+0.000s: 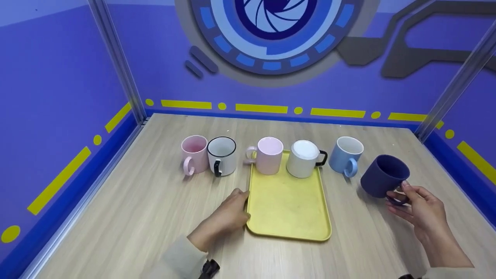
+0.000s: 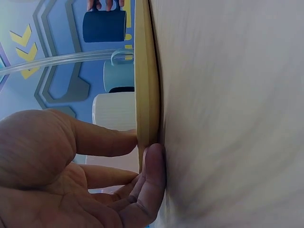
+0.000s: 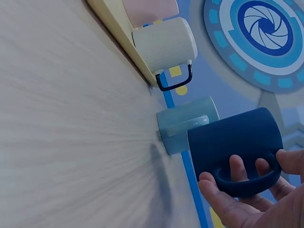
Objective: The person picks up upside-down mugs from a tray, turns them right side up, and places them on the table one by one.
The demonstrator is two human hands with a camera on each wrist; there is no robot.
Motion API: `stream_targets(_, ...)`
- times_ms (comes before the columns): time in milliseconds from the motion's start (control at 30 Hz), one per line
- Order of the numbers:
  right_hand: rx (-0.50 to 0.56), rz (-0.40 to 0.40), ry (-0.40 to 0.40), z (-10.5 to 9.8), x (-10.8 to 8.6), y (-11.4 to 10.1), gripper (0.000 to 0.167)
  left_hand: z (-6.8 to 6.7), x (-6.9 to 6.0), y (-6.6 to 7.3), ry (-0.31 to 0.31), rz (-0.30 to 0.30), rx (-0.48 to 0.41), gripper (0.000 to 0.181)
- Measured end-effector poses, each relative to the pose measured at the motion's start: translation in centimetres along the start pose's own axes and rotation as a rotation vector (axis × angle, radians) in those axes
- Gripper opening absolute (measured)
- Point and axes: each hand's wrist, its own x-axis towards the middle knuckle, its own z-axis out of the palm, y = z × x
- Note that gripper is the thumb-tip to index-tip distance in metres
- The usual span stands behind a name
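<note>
My right hand [image 1: 428, 213] grips the handle of a dark blue mug [image 1: 381, 177]; in the right wrist view the mug [image 3: 235, 145] is held off the table, its fingers around the handle. At the left edge of the yellow tray [image 1: 288, 205], my left hand [image 1: 228, 215] pinches the rim, as the left wrist view shows with thumb and fingers on the tray's edge [image 2: 148, 95]. On the tray's far end are a pink mug [image 1: 269, 157] and, beside it, a white mug [image 1: 302, 161] with a black handle, standing upside down.
Left of the tray, a pink mug [image 1: 197, 159] stands next to a white mug with a black rim [image 1: 224, 161]. A light blue mug [image 1: 343, 157] stands between the tray and the dark blue one. Blue panels [image 1: 232, 91] enclose the wooden table [image 1: 155, 205].
</note>
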Motion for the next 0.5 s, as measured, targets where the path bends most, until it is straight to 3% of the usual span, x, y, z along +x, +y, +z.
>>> stream_targets(500, 0.049, 0.133, 0.019, 0.9, 4.3, -0.6, 0.02, 0.1, 0.2, -0.2, -0.007, -0.012, 0.003, 0.07)
